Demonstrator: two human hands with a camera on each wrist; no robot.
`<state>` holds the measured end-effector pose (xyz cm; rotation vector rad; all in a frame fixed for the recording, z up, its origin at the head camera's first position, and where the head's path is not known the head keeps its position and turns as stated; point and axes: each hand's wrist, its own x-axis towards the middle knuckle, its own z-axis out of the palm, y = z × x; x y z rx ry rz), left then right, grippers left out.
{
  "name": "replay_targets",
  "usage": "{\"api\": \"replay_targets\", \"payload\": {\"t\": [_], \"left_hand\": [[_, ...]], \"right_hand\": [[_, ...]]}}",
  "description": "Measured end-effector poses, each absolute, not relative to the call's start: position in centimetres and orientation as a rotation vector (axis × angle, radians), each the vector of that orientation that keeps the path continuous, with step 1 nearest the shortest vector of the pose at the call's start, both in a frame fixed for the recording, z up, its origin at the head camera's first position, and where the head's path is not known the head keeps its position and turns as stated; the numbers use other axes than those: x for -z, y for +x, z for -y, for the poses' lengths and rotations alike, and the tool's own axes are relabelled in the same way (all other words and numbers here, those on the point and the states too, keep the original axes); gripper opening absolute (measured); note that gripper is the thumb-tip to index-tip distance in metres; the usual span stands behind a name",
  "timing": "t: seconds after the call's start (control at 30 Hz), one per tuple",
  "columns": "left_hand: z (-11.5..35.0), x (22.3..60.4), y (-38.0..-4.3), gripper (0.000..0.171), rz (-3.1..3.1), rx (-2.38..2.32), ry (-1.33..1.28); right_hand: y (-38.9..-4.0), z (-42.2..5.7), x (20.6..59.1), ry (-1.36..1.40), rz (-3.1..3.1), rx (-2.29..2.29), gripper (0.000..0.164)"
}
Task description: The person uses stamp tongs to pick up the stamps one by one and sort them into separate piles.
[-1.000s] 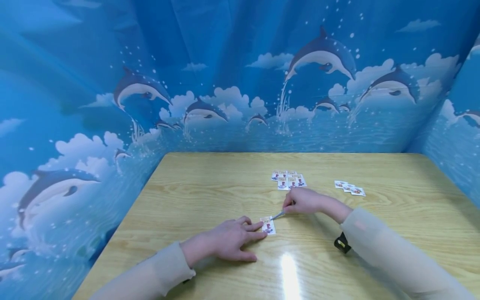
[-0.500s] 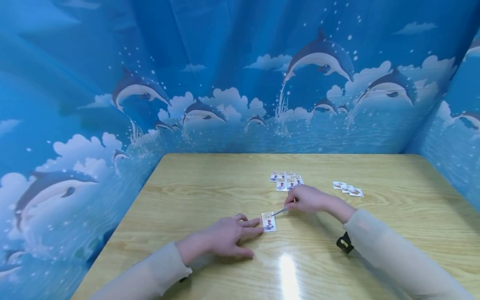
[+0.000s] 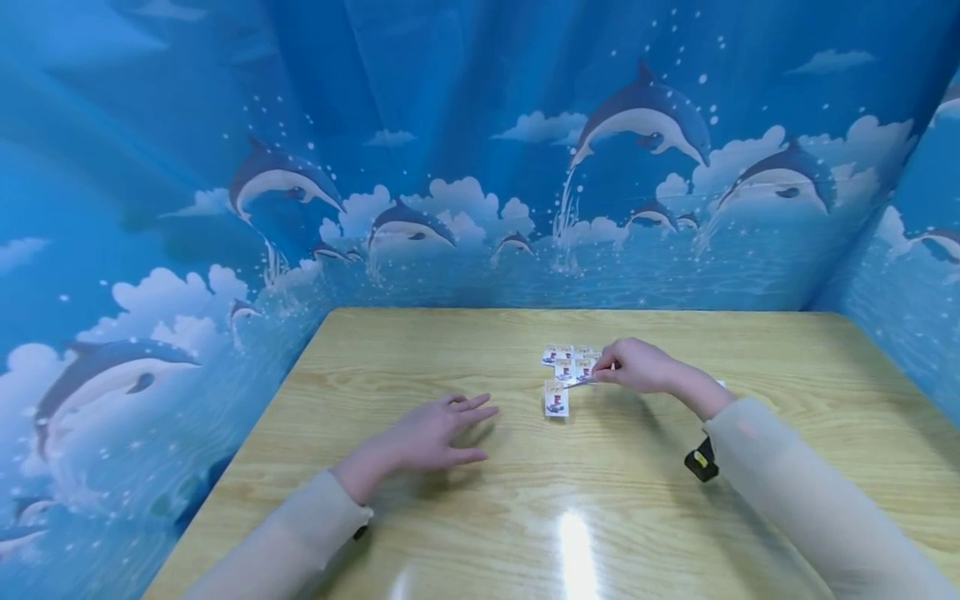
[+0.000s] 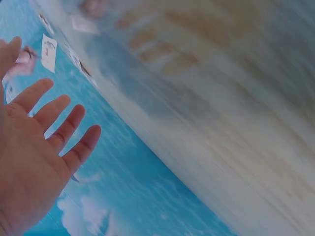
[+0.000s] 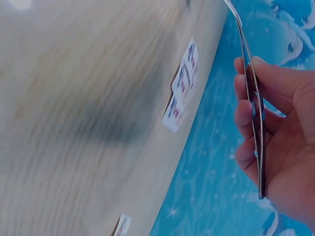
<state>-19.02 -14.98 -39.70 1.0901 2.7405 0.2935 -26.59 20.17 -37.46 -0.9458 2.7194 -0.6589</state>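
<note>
In the head view my right hand (image 3: 637, 364) pinches a pair of metal tweezers (image 3: 582, 384), whose tips grip the top of a small printed card (image 3: 557, 402). The right wrist view shows the slim tweezers (image 5: 258, 132) between thumb and fingers, with the card's end (image 5: 231, 7) at their tips. In the left wrist view the card (image 4: 48, 53) hangs upright, away from the table. My left hand (image 3: 427, 435) hovers over the table, fingers spread and holding nothing. Just behind the held card lies a cluster of similar cards (image 3: 564, 369), partly covered by my right hand.
A wood-grain table (image 3: 450, 350) fills the space below both hands. Blue dolphin-printed sheeting (image 3: 465, 150) walls off its back and sides. My right forearm hides another group of cards, of which one corner (image 3: 722, 383) shows. Light glares off the table's front.
My right hand has lifted the card with the tweezers and carried it away from me, toward the cluster. My left hand has let go of the card and drawn back leftward.
</note>
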Motion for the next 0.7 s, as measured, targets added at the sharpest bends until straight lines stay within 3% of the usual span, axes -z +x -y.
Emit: {"api": "replay_targets", "payload": {"t": [0.7], "left_hand": [[21.7,39.9,-20.6,0.064,-2.951,-0.501,0.853]], "right_hand": [[-28.7,-21.7,38.8,-0.838,-2.862,0.472,0.017]]}}
